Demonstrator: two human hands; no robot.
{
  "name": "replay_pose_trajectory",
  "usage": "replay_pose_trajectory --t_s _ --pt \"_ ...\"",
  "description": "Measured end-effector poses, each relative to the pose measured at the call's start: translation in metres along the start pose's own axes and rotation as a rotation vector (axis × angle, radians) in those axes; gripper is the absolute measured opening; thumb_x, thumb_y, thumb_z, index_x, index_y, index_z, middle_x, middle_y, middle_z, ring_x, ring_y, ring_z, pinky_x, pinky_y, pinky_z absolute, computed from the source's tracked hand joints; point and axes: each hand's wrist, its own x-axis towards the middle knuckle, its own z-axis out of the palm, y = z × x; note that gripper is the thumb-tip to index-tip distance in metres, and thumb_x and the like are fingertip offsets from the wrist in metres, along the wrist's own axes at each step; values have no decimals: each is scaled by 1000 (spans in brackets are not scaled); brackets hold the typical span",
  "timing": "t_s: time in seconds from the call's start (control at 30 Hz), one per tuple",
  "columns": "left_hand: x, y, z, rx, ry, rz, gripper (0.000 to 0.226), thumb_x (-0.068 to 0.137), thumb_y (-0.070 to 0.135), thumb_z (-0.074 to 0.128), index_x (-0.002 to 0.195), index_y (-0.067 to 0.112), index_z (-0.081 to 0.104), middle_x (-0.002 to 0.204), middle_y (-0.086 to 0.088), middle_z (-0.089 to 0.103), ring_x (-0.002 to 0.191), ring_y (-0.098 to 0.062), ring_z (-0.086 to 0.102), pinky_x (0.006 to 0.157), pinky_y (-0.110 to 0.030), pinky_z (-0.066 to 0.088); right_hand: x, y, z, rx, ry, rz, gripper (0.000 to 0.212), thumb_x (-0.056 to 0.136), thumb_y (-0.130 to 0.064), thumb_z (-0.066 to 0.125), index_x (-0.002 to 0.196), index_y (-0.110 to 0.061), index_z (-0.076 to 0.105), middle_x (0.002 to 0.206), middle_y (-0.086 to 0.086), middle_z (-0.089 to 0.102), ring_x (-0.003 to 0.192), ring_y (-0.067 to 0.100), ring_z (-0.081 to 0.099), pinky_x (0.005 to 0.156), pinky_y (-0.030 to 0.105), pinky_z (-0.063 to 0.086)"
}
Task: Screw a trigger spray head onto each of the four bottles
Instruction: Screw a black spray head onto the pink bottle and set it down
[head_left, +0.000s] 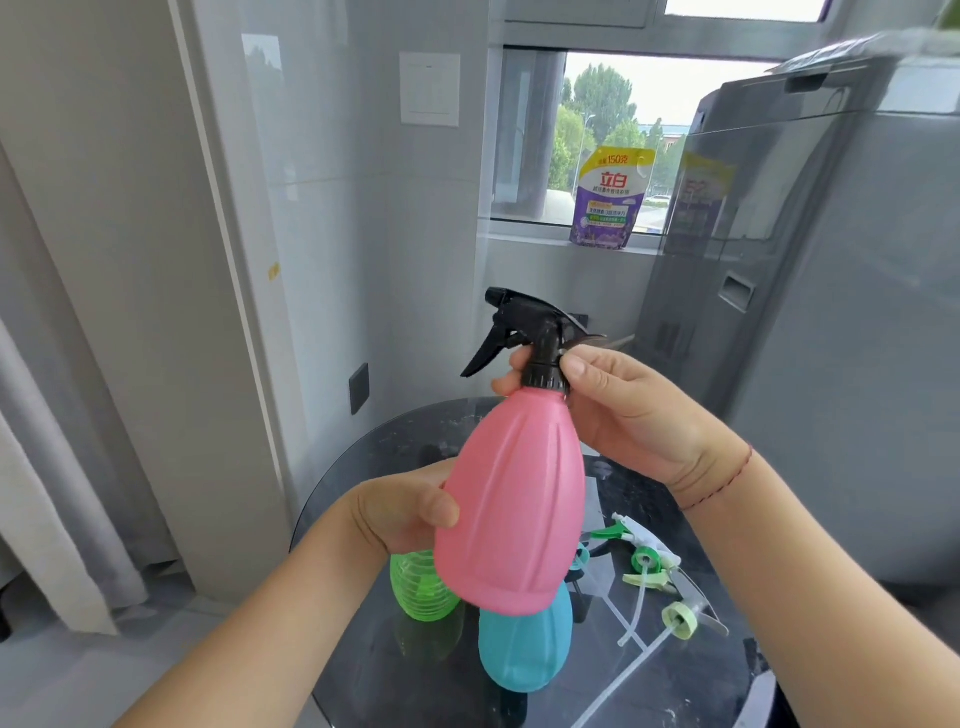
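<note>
A pink ribbed bottle (511, 499) is held up in the air above the round dark table (395, 447). My left hand (410, 512) grips its lower left side. A black trigger spray head (524, 327) sits on its neck, nozzle pointing left. My right hand (623, 410) pinches the black screw collar at the neck with thumb and fingers. Below stand a green ribbed bottle (423, 587) and a blue bottle (524, 649), both partly hidden by the pink one. Loose green-and-white spray heads (647, 558) with dip tubes lie on the table to the right, one pale green (683, 621).
A grey washing machine (831, 312) stands close on the right. A purple detergent pouch (608, 200) sits on the window sill behind. A white wall and a grey curtain (57, 493) are on the left. The table's edge curves near the floor at left.
</note>
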Motion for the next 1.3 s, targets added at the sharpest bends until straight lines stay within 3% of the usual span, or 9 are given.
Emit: replay_pose_trajectory --t_s 0.2,0.4,0.47,0.67,0.8,0.87,1.0,1.13,1.3 --pt "18 -1 12 131 540 79 110 44 38 95 139 28 42 134 -6 56 122 -26 56 95 -40 51 5 -2 6 -162 412 -69 26 78 -22 66 97 -4 69 100 11 75 87 14 71 72 22 55" --pt "54 -5 56 621 1227 37 108 40 61 83 131 45 27 123 15 47 109 -12 51 85 -33 52 15 11 22 -210 699 -218 18 92 -16 60 102 -1 60 90 10 73 85 17 68 85 35 56" --pt "52 -4 58 582 1175 23 115 35 70 81 134 42 29 127 13 48 112 -13 52 89 -37 52 12 10 22 -222 695 -253 13 94 -16 57 97 -4 61 88 11 71 82 21 66 85 40 55" --pt "20 6 33 -208 367 84 88 58 36 90 136 19 52 129 -11 64 119 -29 60 91 -43 53 0 -4 18 77 439 -254 30 91 -24 51 105 0 60 85 12 70 77 21 65 73 34 58" --pt "22 -5 38 -228 100 253 48 98 21 50 144 12 43 142 -9 53 132 -24 48 108 -38 39 -4 -7 19 206 192 -180 32 91 -29 47 109 -6 61 96 9 70 102 27 60 96 44 46" --pt "14 -2 41 -214 273 469 44 103 9 26 145 -4 31 146 -17 47 136 -27 42 113 -39 29 -5 -7 20 274 60 -162 32 91 -32 46 109 -10 61 101 6 70 110 26 57 106 49 36" --pt "16 -9 46 -233 175 498 44 103 17 39 144 1 37 143 -8 53 133 -20 47 111 -33 35 -8 -3 22 317 -49 -146 32 85 -35 60 108 -13 65 106 5 71 115 26 56 109 49 36" --pt "24 -11 51 -66 329 207 70 75 34 80 138 26 50 133 -4 61 123 -23 57 96 -38 50 -13 -3 16 123 239 -130 32 80 -33 64 102 -10 69 101 12 74 100 24 66 92 41 52" --pt "39 -13 69 119 644 220 83 58 40 88 131 39 49 122 2 66 113 -20 64 87 -36 57 -16 -4 15 -56 450 -163 36 83 -34 62 103 -5 70 95 12 73 83 21 67 79 37 57"
